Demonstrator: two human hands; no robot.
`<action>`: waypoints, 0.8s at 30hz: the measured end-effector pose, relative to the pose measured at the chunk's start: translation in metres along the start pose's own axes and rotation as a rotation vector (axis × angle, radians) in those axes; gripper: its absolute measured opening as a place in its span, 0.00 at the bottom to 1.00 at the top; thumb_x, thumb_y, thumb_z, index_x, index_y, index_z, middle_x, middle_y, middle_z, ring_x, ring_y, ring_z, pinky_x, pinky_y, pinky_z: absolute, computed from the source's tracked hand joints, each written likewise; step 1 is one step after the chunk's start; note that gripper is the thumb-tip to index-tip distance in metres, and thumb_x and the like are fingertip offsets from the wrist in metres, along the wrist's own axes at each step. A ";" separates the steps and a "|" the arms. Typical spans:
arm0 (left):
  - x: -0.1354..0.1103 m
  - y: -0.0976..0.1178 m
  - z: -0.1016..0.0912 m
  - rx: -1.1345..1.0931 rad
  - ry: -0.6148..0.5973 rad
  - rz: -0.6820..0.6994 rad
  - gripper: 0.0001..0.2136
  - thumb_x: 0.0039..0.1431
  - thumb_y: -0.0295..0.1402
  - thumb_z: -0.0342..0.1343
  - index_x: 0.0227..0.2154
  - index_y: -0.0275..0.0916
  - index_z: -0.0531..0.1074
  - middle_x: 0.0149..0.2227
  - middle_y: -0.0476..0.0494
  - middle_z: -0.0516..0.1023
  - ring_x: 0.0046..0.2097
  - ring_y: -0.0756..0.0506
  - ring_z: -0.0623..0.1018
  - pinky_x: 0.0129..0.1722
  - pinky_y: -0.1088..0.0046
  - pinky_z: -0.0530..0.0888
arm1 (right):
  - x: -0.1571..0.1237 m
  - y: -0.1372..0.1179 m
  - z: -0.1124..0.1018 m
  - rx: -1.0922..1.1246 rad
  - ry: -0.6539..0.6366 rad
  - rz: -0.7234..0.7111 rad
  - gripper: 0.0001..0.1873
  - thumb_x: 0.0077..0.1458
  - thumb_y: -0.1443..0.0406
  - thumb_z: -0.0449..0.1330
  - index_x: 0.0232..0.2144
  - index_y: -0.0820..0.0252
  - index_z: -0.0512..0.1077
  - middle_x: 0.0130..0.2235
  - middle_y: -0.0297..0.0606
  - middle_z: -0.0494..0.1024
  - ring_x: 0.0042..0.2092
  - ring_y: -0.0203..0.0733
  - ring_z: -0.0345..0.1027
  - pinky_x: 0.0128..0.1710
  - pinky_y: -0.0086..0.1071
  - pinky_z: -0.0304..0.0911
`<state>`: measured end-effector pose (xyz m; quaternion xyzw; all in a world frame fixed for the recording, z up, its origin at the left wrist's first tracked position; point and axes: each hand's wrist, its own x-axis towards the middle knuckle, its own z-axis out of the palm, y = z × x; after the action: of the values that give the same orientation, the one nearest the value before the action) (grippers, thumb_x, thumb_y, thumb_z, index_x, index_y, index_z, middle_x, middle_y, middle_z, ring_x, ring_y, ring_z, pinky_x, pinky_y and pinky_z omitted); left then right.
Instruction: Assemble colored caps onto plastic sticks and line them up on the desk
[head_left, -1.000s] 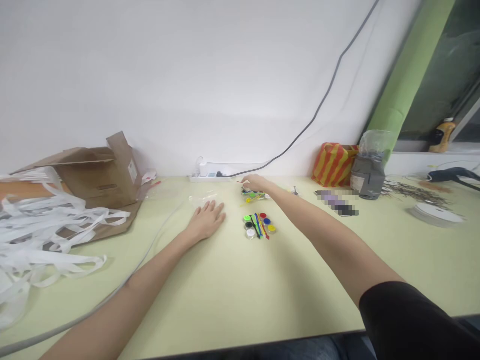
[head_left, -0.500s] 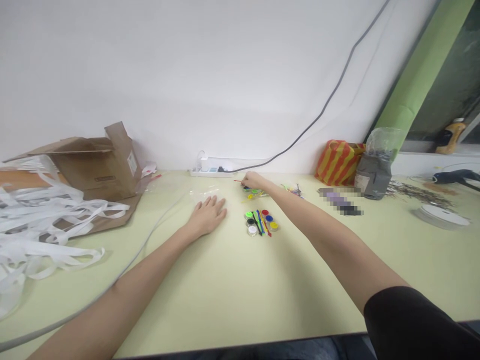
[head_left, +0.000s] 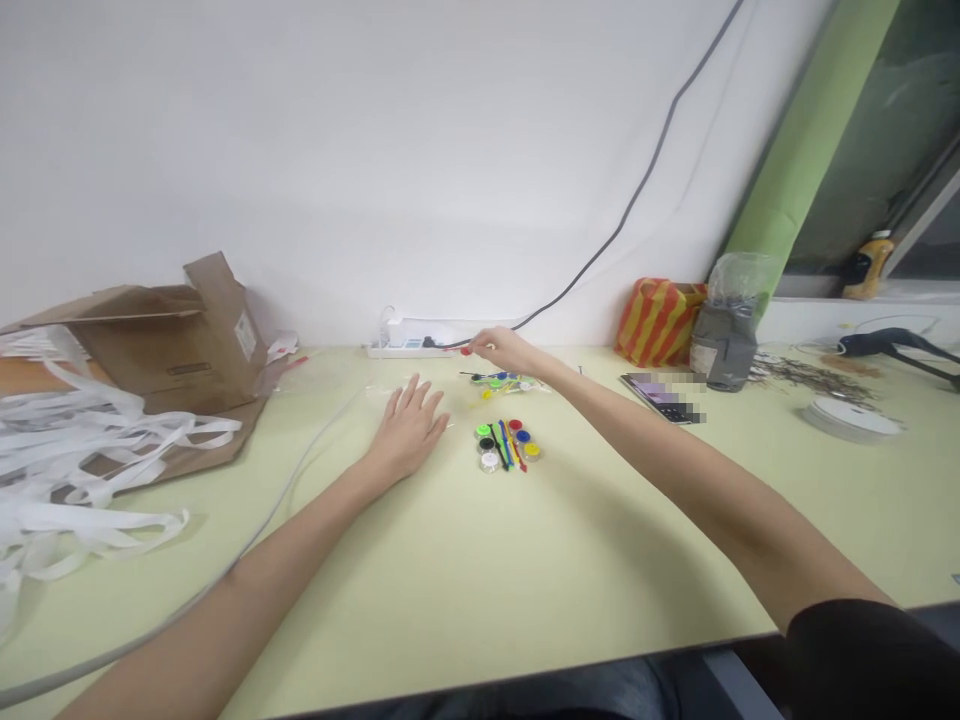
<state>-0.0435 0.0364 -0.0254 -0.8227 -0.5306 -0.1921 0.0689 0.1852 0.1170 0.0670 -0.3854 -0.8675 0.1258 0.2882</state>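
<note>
My left hand (head_left: 409,428) lies flat on the pale green table (head_left: 480,580), fingers spread, on a clear plastic bag (head_left: 405,392). My right hand (head_left: 508,350) is lifted above a far cluster of small coloured pots and sticks (head_left: 501,381). Its fingers pinch a thin stick with a red tip (head_left: 466,350). A set of small paint pots with coloured sticks (head_left: 506,446) sits just right of my left hand.
A cardboard box (head_left: 172,340) and white paper strips (head_left: 82,450) fill the left. A white power strip (head_left: 409,345) lies at the wall. A striped bag (head_left: 658,322), a grey pouch (head_left: 724,345), a phone (head_left: 660,392) and a tape roll (head_left: 851,418) stand right.
My right hand has risen off the far cluster, holding a red-tipped stick. My left hand's fingers have spread a little. The view has shifted slightly.
</note>
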 end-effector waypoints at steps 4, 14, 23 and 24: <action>-0.005 0.033 -0.012 -0.289 0.134 0.004 0.27 0.69 0.46 0.44 0.66 0.40 0.57 0.67 0.34 0.62 0.70 0.38 0.57 0.68 0.51 0.56 | -0.056 -0.022 -0.012 0.337 0.088 -0.080 0.17 0.63 0.64 0.54 0.47 0.61 0.80 0.54 0.45 0.78 0.54 0.45 0.70 0.56 0.37 0.61; -0.017 0.077 -0.025 -0.651 0.115 0.137 0.12 0.67 0.41 0.52 0.47 0.45 0.74 0.50 0.45 0.78 0.55 0.43 0.74 0.59 0.58 0.69 | -0.158 -0.039 0.009 0.827 0.049 0.162 0.16 0.57 0.60 0.62 0.47 0.53 0.81 0.54 0.39 0.79 0.59 0.51 0.68 0.63 0.49 0.57; -0.019 0.083 -0.029 -0.641 0.224 0.124 0.11 0.64 0.43 0.56 0.43 0.43 0.74 0.45 0.45 0.79 0.50 0.43 0.76 0.53 0.61 0.71 | -0.160 -0.062 0.020 0.844 0.101 0.138 0.17 0.58 0.63 0.60 0.50 0.51 0.80 0.55 0.39 0.78 0.55 0.49 0.71 0.55 0.44 0.65; -0.019 0.084 -0.029 -0.632 0.228 0.133 0.11 0.65 0.42 0.55 0.43 0.42 0.74 0.45 0.45 0.79 0.50 0.43 0.76 0.53 0.61 0.71 | -0.160 -0.062 0.022 0.829 0.091 0.141 0.18 0.58 0.63 0.60 0.51 0.52 0.79 0.56 0.39 0.78 0.53 0.48 0.72 0.51 0.42 0.68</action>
<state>0.0176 -0.0247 0.0014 -0.8093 -0.3790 -0.4328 -0.1185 0.2207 -0.0435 0.0123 -0.3005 -0.7016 0.4663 0.4473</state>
